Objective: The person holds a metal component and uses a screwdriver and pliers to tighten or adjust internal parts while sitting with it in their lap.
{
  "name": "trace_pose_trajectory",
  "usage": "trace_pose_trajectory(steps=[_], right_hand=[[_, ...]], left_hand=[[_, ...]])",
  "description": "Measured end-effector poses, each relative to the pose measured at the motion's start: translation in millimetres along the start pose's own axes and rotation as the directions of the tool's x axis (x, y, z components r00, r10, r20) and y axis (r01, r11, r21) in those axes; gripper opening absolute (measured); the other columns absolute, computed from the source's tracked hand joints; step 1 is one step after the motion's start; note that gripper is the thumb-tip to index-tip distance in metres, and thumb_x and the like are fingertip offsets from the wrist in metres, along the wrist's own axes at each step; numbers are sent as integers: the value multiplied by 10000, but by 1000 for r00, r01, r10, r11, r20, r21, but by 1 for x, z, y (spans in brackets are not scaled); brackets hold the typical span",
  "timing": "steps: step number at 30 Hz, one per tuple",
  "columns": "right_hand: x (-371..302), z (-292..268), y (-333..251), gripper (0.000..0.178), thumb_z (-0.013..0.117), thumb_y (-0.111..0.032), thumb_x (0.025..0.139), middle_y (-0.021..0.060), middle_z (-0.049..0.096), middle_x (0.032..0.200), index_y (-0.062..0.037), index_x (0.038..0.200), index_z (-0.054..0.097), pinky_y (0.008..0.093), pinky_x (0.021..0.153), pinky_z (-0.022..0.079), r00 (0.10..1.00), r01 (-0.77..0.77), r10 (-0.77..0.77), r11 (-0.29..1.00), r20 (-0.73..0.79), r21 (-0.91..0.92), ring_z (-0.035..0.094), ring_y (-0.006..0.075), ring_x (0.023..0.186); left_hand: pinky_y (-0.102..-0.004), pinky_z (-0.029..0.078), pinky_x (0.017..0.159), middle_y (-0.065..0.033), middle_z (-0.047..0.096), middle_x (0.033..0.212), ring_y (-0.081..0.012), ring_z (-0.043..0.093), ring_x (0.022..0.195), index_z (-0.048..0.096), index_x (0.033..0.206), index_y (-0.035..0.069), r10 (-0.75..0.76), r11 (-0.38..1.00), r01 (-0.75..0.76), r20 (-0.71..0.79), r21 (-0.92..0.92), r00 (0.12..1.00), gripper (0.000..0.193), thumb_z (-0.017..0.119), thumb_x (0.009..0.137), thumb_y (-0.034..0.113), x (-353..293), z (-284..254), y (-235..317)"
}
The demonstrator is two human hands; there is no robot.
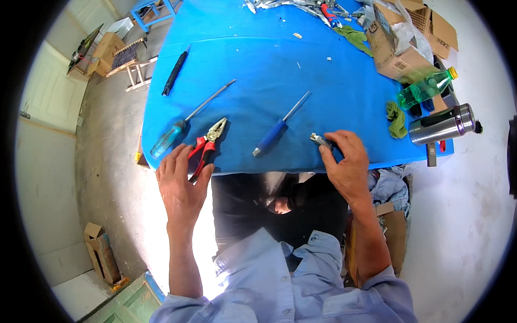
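Observation:
Near the table's front edge, my left hand (180, 180) has its thumb and fingers around the red-and-black handles of a pair of combination pliers (207, 144). The pliers' metal jaws point away from me, up and to the right. Further right, my right hand (347, 167) pinches a small silvery metal part (321, 141) between thumb and fingers; its far end shows and the rest is hidden. A screwdriver with a teal handle (171, 137) lies left of the pliers. Between my hands lies a blue-handled screwdriver (273, 135), its shaft pointing away.
A black, pen-like tool (176, 71) lies at the left of the blue-covered table (258, 64). Many metal parts (296, 4) are heaped at the far edge. On the right are a cardboard box (398, 51), a green bottle (425, 89), a steel flask (442, 124) and a green cloth (396, 119).

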State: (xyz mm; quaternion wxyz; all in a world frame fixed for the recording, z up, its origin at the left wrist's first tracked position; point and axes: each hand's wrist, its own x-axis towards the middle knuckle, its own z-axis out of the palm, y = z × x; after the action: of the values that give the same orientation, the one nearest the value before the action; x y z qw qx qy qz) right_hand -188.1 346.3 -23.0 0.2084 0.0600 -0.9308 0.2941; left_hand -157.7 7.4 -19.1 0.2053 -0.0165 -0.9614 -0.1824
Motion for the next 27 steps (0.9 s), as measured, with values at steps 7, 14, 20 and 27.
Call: trace_pose_trajectory(steps=[7, 14, 20, 27], right_hand=[[-4, 3, 3, 232, 822, -66, 777, 70, 693, 1001, -102, 998, 763, 397, 779, 521, 1000, -1, -1, 997, 14, 77, 658, 282, 935], [-6, 4, 5, 234, 826, -66, 778, 71, 693, 997, -96, 1003, 772, 396, 790, 519, 1000, -19, 19, 991, 0, 131, 658, 285, 930], [-5, 4, 6, 221, 821, -71, 789, 78, 695, 1006, -85, 1002, 767, 394, 807, 513, 1000, -14, 15, 992, -7, 124, 659, 289, 937], [-6, 6, 10, 226, 816, -72, 796, 85, 700, 1017, -80, 1015, 761, 402, 816, 514, 999, -43, 44, 986, -3, 161, 662, 300, 944]], left_hand=[[-414, 540, 944, -141, 701, 1214, -341, 655, 1134, 702, 1177, 18, 169, 957, -166, -8, -238, 986, 448, 883, 773, 87, 11, 17, 56], [-410, 540, 861, -127, 696, 1096, -315, 659, 1033, 698, 1147, 13, 186, 960, -147, 150, -239, 971, 357, 819, 849, 170, 36, 50, 96], [-390, 547, 733, -127, 688, 996, -311, 680, 870, 701, 1098, 11, 190, 952, -166, 73, -256, 979, 258, 781, 875, 113, 44, 57, 94], [-326, 530, 667, -133, 697, 939, -239, 692, 795, 699, 1088, -1, 137, 866, -82, 77, -493, 987, 193, 742, 907, 51, 60, 11, 92]])
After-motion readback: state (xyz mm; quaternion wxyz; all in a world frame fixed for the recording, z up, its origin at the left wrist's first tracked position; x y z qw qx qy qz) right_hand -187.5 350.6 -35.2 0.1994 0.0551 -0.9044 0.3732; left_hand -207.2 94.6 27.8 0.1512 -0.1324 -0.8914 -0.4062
